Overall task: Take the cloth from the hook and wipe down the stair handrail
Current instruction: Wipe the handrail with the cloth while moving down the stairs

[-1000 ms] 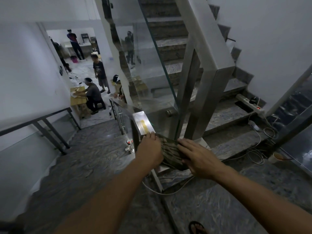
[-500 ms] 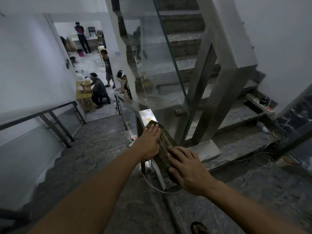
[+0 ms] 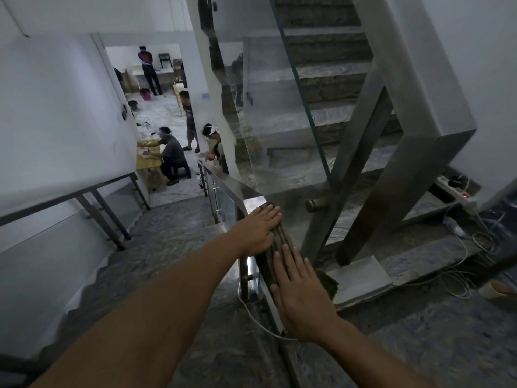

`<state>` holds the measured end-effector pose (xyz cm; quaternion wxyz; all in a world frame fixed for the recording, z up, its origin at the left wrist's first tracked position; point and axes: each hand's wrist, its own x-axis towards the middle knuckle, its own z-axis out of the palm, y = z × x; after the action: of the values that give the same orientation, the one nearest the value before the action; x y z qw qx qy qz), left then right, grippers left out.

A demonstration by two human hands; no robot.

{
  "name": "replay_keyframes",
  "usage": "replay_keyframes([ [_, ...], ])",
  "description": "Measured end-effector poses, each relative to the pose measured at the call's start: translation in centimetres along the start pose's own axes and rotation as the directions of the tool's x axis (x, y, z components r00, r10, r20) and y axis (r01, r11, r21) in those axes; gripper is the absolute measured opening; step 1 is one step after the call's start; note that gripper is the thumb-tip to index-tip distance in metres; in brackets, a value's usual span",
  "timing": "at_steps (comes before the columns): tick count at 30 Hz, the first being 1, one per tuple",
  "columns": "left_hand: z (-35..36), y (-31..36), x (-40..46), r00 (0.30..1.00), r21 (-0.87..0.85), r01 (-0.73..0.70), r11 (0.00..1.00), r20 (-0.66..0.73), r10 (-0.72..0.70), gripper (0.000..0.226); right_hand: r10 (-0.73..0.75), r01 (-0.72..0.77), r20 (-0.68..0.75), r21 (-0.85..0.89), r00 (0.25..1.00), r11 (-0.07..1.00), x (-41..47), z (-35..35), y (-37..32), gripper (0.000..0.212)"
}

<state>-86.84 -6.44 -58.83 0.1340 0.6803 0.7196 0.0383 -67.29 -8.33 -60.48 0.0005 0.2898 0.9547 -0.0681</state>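
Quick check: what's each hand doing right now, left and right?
Left hand: open, flat, pressing the cloth onto the handrail.
Right hand: open, fingers spread, palm flat on the same cloth, nearer the person.

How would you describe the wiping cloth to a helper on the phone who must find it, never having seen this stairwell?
Find the glass-sided steel handrail running down the staircase. At its near end, the cloth lies draped along the top, pressed flat under the left hand and right hand. It is the only soft thing there: dark and streaky against bare, shiny metal.
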Motion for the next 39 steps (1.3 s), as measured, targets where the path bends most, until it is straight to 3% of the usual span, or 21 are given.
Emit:
replay_keyframes([
  [8, 0.0, -2.3, 1.3, 0.998, 0.069, -0.024, 0.997, -0.049, 0.027, 0.059, 0.008, -0.010, 0.025, 0.063, 1.000, 0.998, 2.5, -0.2, -0.4, 0.073],
  [14, -0.2, -3.5, 2.2, 0.997, 0.095, -0.031, 0.995, -0.068, 0.037, 0.069, 0.024, -0.028, 0.040, 0.089, 0.999, 0.996, 4.2, 0.3, -0.6, 0.067],
  [18, 0.1, -4.1, 2.8, 0.990, 0.006, 0.045, 0.999, -0.135, -0.043, 0.068, 0.006, -0.009, 0.030, 0.111, 1.000, 0.994, 5.2, 0.0, -0.7, 0.064],
  [29, 1.4, -1.3, 0.2, 0.942, -0.186, 0.272, 0.944, -0.150, -0.301, 0.069, -0.053, 0.051, 0.024, 0.069, 0.998, 0.996, 3.5, -0.3, -0.3, 0.066],
  [33, 2.5, 0.0, -1.4, 0.926, -0.246, 0.286, 0.926, -0.177, -0.333, 0.072, -0.070, 0.069, 0.020, 0.060, 0.997, 0.996, 1.8, 0.5, -0.2, 0.070],
  [36, 2.8, 0.8, -2.6, 0.921, -0.231, 0.295, 0.927, -0.189, -0.341, 0.070, -0.098, 0.098, -0.069, -0.002, 0.993, 0.995, 0.6, 1.2, 0.4, 0.066],
  [39, 3.6, 1.6, -4.1, 0.929, -0.195, 0.288, 0.938, -0.181, -0.323, 0.070, -0.146, 0.145, -0.060, -0.026, 0.987, 0.989, -1.0, 1.2, 0.8, 0.065],
])
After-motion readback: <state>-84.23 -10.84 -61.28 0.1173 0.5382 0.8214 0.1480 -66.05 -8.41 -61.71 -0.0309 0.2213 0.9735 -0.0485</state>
